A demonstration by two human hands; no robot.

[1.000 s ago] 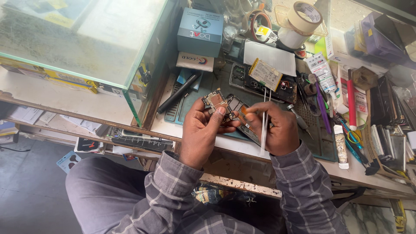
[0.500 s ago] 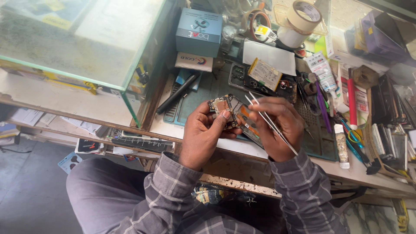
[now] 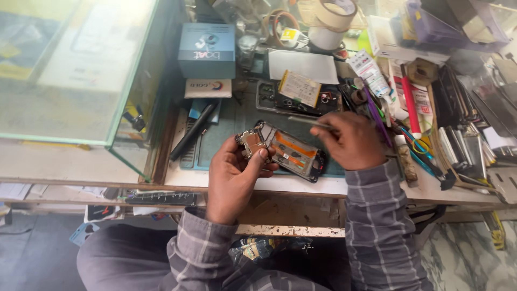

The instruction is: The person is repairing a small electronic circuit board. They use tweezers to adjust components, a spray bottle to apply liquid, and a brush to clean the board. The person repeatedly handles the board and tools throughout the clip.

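The left hand (image 3: 232, 178) has its grip closed on an opened phone frame (image 3: 283, 151), held just above the front edge of a cluttered worktop (image 3: 301, 186). The right hand (image 3: 353, 141) pinches slim tweezers (image 3: 308, 122) (tips blurred). A glass case (image 3: 81, 75) stands left; 1 blue box (image 3: 207, 49) and tape rolls (image 3: 334, 16) lie behind, marble floor (image 3: 474, 258) below.

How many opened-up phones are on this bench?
2. One opened phone is held by the left hand over the mat, the right hand beside it with tweezers. Another opened phone lies further back. The clutter may hide more.
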